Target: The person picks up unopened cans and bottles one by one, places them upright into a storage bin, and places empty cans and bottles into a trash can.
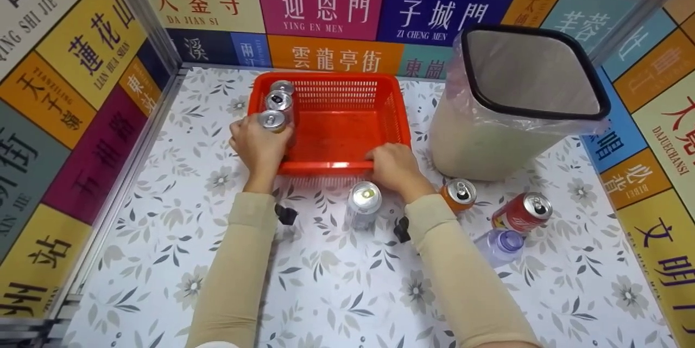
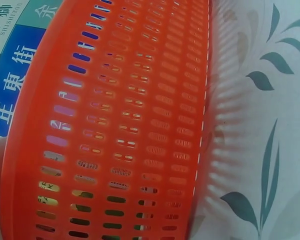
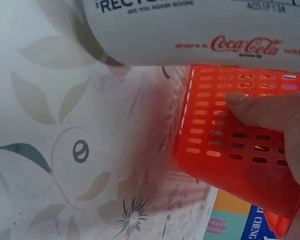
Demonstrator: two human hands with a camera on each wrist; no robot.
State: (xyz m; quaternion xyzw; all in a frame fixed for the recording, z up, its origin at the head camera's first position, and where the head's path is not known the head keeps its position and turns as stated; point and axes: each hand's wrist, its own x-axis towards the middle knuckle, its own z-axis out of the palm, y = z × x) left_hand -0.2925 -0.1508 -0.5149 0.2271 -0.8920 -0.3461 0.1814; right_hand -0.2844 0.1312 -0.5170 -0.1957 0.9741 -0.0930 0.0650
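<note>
A red plastic basket (image 1: pixel 347 166) with slotted walls sits on the table. Along its left side, several drink cans stand in a row. My left hand (image 1: pixel 261 144) holds the nearest can (image 1: pixel 272 119) at the basket's front left corner; only its silver top shows. Behind it are a second can (image 1: pixel 279 99) and a third can (image 1: pixel 282 87). My right hand (image 1: pixel 395 168) grips the basket's front rim near the right corner, and in the right wrist view its thumb (image 3: pixel 240 107) presses the slotted wall. Just in front of the basket stands a silver-topped Coca-Cola can (image 1: pixel 365 201).
A tall beige bin (image 1: pixel 483 147) with a black rim and clear liner stands right of the basket. Near the right forearm are an orange can (image 1: pixel 456 196), a red can (image 1: pixel 521 212) and a purple-capped bottle (image 1: pixel 502 245). Printed panels (image 1: pixel 320 6) wall the table.
</note>
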